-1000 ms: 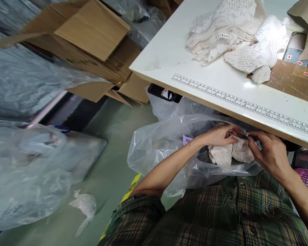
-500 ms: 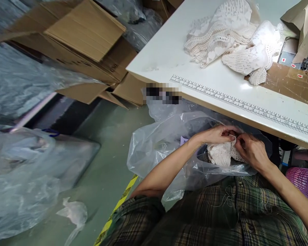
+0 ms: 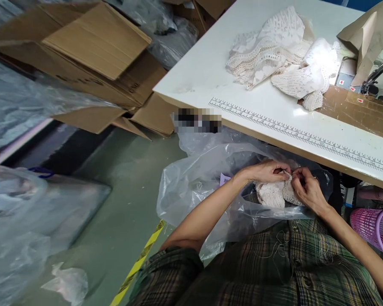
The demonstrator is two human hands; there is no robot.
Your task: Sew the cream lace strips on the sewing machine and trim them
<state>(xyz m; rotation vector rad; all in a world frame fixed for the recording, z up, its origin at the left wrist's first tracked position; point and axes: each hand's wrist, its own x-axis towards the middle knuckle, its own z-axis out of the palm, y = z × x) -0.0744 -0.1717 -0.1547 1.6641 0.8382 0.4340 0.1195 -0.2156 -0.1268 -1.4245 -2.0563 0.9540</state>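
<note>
Hands meet over a bundle of cream lace (image 3: pixel 271 194) that sits in the mouth of a clear plastic bag (image 3: pixel 198 178) on the lap of a person in a plaid shirt (image 3: pixel 274 267), just below the front edge of the white worktop (image 3: pixel 210 63). The left hand (image 3: pixel 264 171) pinches the top of the lace, its grip closed on the fabric; the right hand (image 3: pixel 308 191) nips the same spot with fingertips drawn tight, touching the left.

A printed ruler scale (image 3: pixel 300 135) runs along the worktop's front edge, with the numerals 10 to 15 legible toward its right end. A small purple tag (image 3: pixel 225 179) shows inside the bag, its writing too small to read. Dark print on the flattened cardboard boxes (image 3: pixel 98 51) cannot be made out.

More lace pieces (image 3: pixel 281 55) are heaped on the worktop, well back from the edge, leaving a bare strip behind the scale. Left of the bag lies open green floor (image 3: pixel 121 212) crossed by yellow tape (image 3: pixel 137 265); a pink basket (image 3: pixel 373 225) stands at right.
</note>
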